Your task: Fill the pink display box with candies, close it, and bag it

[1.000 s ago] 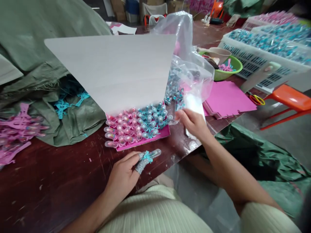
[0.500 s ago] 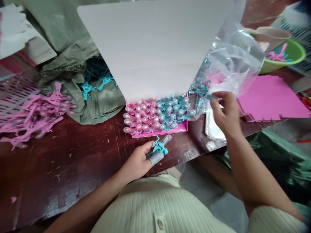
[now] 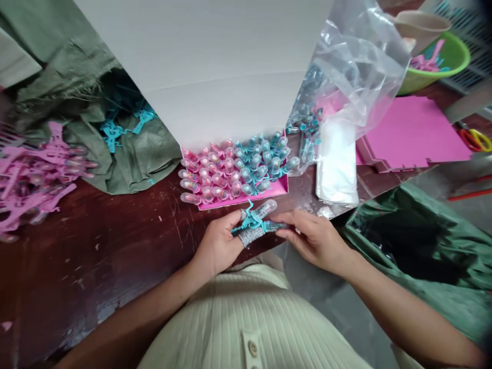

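My left hand, with grey wrapping on its fingers, is closed on a turquoise plastic toy that has a clear rounded capsule. Between thumb and fingers, my right hand pinches a small see-through bluish tube. The tube's far end meets the turquoise toy; whether it is inserted I cannot tell. Just beyond both hands stands an open pink box, its white lid raised. Rows of pink capsule toys fill its left half, and turquoise capsule toys its right.
Pink toys lie heaped at left, beside turquoise pieces on a green cloth. To the right are a clear plastic bag, white plastic packets, pink flat boxes, a green bowl and scissors. A green sack gapes below.
My right hand has come from the bag of tubes back to my left hand, bringing a small tube against the turquoise toy. The left hand keeps its hold. The view has shifted slightly.
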`<state>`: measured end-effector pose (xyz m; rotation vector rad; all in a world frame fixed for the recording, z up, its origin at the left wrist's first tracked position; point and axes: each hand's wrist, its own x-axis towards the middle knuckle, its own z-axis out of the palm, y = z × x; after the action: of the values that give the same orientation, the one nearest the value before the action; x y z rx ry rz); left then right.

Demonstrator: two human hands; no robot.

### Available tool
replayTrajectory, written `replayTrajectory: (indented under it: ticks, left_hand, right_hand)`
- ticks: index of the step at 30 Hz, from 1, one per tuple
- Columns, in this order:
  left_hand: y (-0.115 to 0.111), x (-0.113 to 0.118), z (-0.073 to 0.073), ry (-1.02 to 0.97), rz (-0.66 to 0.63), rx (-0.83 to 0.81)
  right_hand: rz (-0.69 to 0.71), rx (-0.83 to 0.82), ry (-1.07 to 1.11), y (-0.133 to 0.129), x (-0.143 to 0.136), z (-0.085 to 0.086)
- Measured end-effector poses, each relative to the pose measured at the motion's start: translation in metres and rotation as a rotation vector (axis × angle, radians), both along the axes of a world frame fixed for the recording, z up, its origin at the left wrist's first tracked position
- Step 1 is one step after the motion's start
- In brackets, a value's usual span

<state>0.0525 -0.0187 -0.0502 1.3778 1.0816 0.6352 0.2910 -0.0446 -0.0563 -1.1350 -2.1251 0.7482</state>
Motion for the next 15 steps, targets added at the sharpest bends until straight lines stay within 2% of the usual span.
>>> replayTrajectory:
  ticks: [3, 5, 8, 12, 15]
  left_hand:
    - [-0.005, -0.007, 0.000, 0.186, 0.007, 0.205]
    - [-0.007, -0.011, -0.003, 0.235, -0.016, 0.271]
    - [-0.008, -0.013, -0.008, 0.168, -0.032, 0.212]
    - [-0.008, -0.010, -0.012, 0.078, -0.018, 0.125]
    - [-0.009, -0.008, -0.014, 0.140, -0.004, 0.162]
  right_hand:
    - [0.027, -0.056, 0.012, 0.003, -0.007, 0.003]
    - [0.038, -0.163, 0.051, 0.003, -0.010, 0.004]
    - [0.015, -0.301, 0.106, 0.001, -0.008, 0.004]
    - [-0.041, -0.194, 0.085, -0.004, -0.006, 0.002]
    - [-0.086, -0.174, 0.074, -0.006, -0.012, 0.000]
